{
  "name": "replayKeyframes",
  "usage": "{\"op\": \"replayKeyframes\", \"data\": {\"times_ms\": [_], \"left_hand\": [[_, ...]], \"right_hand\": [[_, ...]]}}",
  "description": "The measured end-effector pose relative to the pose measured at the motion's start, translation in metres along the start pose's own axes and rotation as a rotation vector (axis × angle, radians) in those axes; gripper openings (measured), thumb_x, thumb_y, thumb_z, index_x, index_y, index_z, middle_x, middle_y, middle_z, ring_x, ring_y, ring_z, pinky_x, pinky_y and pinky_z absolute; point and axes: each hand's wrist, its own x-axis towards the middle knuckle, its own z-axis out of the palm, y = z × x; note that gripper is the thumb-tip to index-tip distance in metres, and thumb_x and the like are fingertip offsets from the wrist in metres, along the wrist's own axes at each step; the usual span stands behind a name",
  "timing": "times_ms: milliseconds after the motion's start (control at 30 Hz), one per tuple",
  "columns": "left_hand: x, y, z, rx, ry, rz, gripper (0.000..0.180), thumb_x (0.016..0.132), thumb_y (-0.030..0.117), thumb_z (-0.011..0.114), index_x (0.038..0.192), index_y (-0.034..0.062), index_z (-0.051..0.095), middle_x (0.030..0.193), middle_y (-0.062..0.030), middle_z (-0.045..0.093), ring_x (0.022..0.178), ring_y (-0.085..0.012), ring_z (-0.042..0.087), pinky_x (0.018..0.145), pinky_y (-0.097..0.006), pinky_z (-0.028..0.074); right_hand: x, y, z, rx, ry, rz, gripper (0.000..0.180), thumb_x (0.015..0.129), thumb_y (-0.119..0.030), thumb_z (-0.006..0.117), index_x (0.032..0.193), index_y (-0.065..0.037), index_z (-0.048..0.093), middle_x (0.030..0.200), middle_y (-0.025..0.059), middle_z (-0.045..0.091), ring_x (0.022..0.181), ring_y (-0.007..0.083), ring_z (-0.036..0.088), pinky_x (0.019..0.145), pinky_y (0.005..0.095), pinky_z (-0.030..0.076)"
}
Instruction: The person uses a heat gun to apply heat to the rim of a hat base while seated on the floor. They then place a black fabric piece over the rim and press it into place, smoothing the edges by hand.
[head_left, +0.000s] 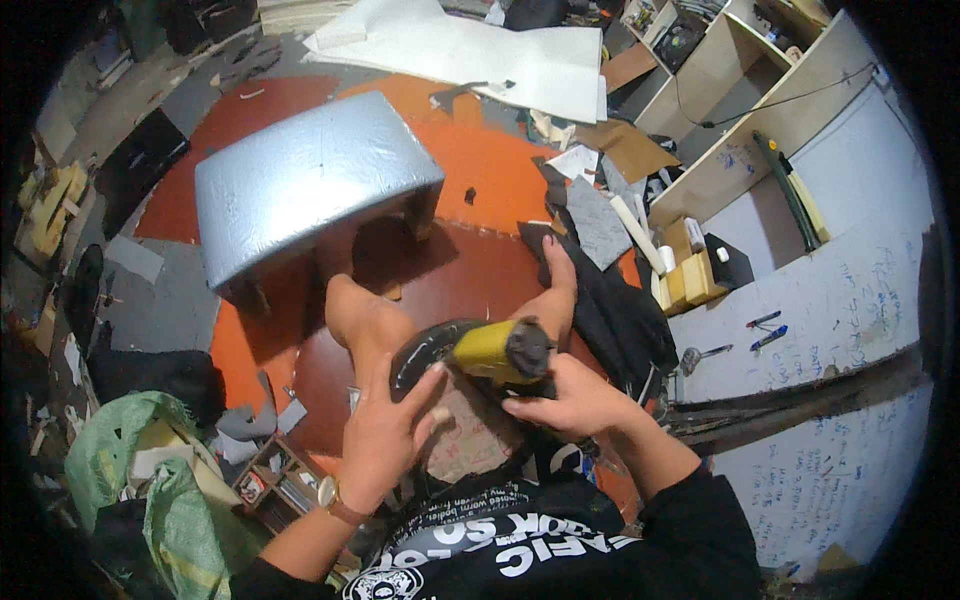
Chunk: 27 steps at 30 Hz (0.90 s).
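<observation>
My right hand point(570, 400) grips a yellow power tool point(495, 352) with a dark round end, held over my lap. My left hand point(385, 435) has its fingers spread, the fingertips touching a black disc-shaped piece point(420, 355) at the tool's left side. My bare feet point(365, 320) rest on the orange floor below the tool. A silver-grey covered stool point(305, 180) stands on the floor just beyond my feet.
Black cloth point(620, 310) lies to the right of my feet. White sheets point(480, 50) and cardboard scraps lie at the back. Wooden shelving point(740, 110) and a scribbled white board point(830, 300) stand on the right. A green sack point(150, 470) sits at lower left.
</observation>
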Motion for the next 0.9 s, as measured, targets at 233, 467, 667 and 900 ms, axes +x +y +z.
{"op": "replayKeyframes", "data": {"times_ms": [233, 467, 667, 900], "left_hand": [[-0.063, 0.026, 0.01, -0.9, 0.096, -0.57, 0.126, 0.083, 0.018, 0.098, 0.171, -0.0058, 0.011, 0.148, -0.0234, 0.056, 0.13, -0.0292, 0.065, 0.107, -0.041, 0.057], [-0.057, 0.028, 0.036, -0.602, 0.202, -0.435, 0.115, 0.084, 0.026, 0.097, 0.167, -0.0081, 0.025, 0.158, -0.0284, 0.051, 0.147, -0.0354, 0.052, 0.124, -0.045, 0.042], [-0.04, 0.026, 0.032, -0.738, 0.134, -0.458, 0.101, 0.094, 0.024, 0.089, 0.167, -0.0092, 0.027, 0.156, -0.0246, 0.054, 0.145, -0.0311, 0.054, 0.123, -0.042, 0.042], [-0.032, 0.023, 0.037, -1.142, 0.095, -0.707, 0.053, 0.11, 0.028, 0.068, 0.155, 0.0058, 0.051, 0.121, -0.0037, 0.069, 0.105, -0.0128, 0.068, 0.083, -0.03, 0.058]], "right_hand": [[-0.068, 0.157, -0.071, 0.202, 0.495, 0.417, 0.047, 0.097, -0.026, 0.078, 0.137, -0.003, 0.066, 0.105, 0.0048, 0.073, 0.09, 0.014, 0.068, 0.079, 0.0317, 0.055], [-0.101, 0.427, 0.003, 0.155, 0.367, 1.065, 0.065, 0.091, -0.027, 0.081, 0.146, 0.004, 0.064, 0.138, 0.0192, 0.072, 0.124, 0.031, 0.068, 0.104, 0.0464, 0.055], [-0.099, 0.369, 0.01, 0.39, 0.411, 0.722, 0.04, 0.109, -0.041, 0.065, 0.102, -0.003, 0.077, 0.089, 0.0084, 0.076, 0.072, 0.0175, 0.071, 0.062, 0.036, 0.055], [-0.064, 0.158, 0.003, 0.372, 0.17, 0.341, 0.06, 0.106, -0.048, 0.072, 0.139, 0.002, 0.066, 0.089, 0.0067, 0.074, 0.064, 0.0125, 0.068, 0.05, 0.0291, 0.053]]}}
